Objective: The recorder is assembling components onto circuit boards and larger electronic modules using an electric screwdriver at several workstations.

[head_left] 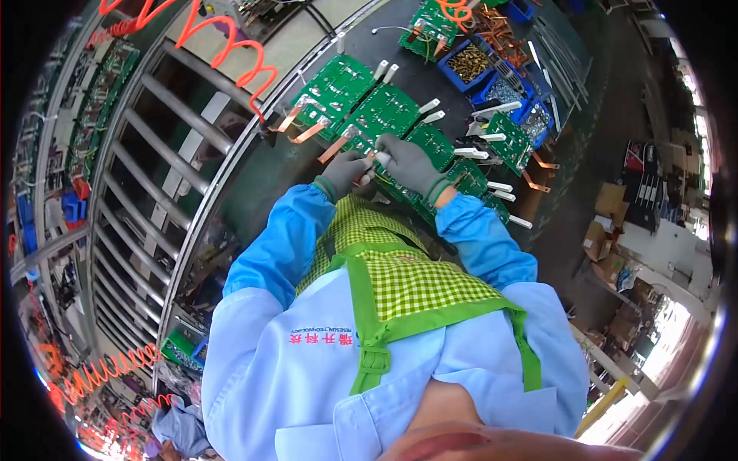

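Both of my hands wear grey gloves and meet at the near edge of a row of green circuit boards (384, 107). My left hand (344, 175) is closed, its fingertips pinched beside a copper strip (335, 147) that sticks out from a board. Thumb and fingers of my right hand (411, 163) are pressed together against the left fingertips. Something small and pale shows between the two hands, too small to name. White posts (430, 107) stand out from the boards' right ends. Further copper strips (309, 132) project from the leftmost board.
Blue bins of brass parts (467, 63) and silver screws (503, 92) stand at the far right, with loose copper pieces (503, 38) behind. Another board (507, 144) lies right of the row. An orange coiled hose (223, 50) hangs at left, above a metal roller conveyor (165, 154).
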Tool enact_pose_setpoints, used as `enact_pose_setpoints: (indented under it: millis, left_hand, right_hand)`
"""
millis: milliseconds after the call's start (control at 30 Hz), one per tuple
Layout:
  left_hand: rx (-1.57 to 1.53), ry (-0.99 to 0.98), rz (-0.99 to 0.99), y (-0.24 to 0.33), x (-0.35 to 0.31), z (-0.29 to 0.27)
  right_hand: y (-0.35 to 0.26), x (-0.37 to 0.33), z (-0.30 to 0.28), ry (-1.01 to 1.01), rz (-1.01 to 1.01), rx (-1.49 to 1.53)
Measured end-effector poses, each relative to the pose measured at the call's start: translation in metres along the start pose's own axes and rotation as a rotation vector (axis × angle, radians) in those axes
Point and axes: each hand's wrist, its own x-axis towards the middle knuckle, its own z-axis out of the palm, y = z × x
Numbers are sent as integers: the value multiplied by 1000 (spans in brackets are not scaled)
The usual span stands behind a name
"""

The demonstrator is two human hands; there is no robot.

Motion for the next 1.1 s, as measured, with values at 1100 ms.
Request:
enact_pose_setpoints:
  millis: [1100]
  left_hand:
    - [44, -71, -24, 4, -15, 0]
  right_hand:
    - [-2, 1, 35, 171, -6, -179]
